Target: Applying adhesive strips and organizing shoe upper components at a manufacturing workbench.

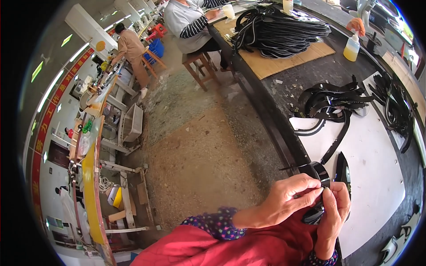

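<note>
My left hand [290, 197] and my right hand [334, 209] meet at the near edge of the table, above the red cloth over my lap. Both pinch a glossy black strip [321, 174] between thumb and fingertips, the hands nearly touching. The strip curls above my fingers, and its lower part is partly hidden behind them. Just beyond lies a white sheet [372, 177]. A pointed black piece [341, 170] rests on it beside my right hand. At the sheet's far end sits a loose heap of black strips [330, 99], one trailing toward my hands.
A large bundle of black strips [279, 35] lies on cardboard [266, 68] farther along the dark table [270, 106]. A bottle of yellow liquid [351, 49] stands nearby; more strips [392, 108] lie right. One person [188, 22] sits at the table's far end; another [131, 51] stands at a left bench.
</note>
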Tool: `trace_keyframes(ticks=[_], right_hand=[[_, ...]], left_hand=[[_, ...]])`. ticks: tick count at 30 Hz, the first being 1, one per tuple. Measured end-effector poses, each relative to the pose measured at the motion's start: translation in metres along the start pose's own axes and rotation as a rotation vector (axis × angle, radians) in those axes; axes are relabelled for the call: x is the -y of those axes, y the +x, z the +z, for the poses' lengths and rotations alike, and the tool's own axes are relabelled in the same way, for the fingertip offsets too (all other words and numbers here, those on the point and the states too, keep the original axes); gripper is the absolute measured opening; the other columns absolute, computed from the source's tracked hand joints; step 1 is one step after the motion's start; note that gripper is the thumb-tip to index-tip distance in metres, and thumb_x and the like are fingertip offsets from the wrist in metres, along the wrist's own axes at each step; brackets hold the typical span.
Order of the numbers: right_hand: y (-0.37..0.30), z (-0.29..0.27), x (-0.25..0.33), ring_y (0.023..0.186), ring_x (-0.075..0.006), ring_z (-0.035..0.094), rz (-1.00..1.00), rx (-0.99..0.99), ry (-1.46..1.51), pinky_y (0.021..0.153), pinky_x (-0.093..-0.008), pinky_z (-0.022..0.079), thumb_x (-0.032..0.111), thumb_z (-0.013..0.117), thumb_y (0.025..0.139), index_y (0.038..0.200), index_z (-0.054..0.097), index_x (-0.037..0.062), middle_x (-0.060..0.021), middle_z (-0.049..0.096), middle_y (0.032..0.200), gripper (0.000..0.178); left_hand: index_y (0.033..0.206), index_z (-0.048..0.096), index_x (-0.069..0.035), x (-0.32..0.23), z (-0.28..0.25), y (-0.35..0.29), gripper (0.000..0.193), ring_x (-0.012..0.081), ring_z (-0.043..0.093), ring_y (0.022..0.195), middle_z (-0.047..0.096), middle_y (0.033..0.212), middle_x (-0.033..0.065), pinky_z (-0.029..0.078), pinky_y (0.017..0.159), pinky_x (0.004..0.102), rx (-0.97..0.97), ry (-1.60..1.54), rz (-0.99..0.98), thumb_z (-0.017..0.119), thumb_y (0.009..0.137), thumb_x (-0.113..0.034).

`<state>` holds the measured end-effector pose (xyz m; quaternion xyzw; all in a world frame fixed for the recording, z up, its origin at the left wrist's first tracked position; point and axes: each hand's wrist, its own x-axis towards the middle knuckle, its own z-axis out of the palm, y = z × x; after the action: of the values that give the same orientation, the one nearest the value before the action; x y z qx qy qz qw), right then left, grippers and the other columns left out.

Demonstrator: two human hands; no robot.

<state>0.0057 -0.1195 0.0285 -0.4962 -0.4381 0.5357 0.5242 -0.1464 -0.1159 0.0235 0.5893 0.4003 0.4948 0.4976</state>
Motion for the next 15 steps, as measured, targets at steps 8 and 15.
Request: trace_keyframes(ticks=[8,15], right_hand=[[0.0013,0.0036,-0.0031,0.062,-0.0036,0.042,0.010,-0.056,-0.042,0.057,-0.0210,0.031,0.014,0.058,0.092,0.084,0.055,0.0029,0.0030,0.052,0.068,0.014],[-0.0009,0.0051,-0.0062,0.063,-0.0022,0.034,-0.026,-0.065,-0.050,0.056,-0.0215,0.024,0.015,0.057,0.094,0.078,0.051,0.0072,0.0075,0.043,0.068,0.019]], left_hand=[[0.113,0.061,0.008,0.0045,-0.0035,0.0012,0.026,0.0144,0.063,0.080,0.063,0.103,0.0116,0.052,0.070,0.0263,0.052,0.029,0.022,0.064,0.094,-0.009],[0.113,0.061,0.008,0.0049,-0.0034,-0.0006,0.027,0.0142,0.062,0.080,0.063,0.102,0.0113,0.052,0.070,0.0263,0.061,0.017,0.044,0.065,0.094,-0.012]])
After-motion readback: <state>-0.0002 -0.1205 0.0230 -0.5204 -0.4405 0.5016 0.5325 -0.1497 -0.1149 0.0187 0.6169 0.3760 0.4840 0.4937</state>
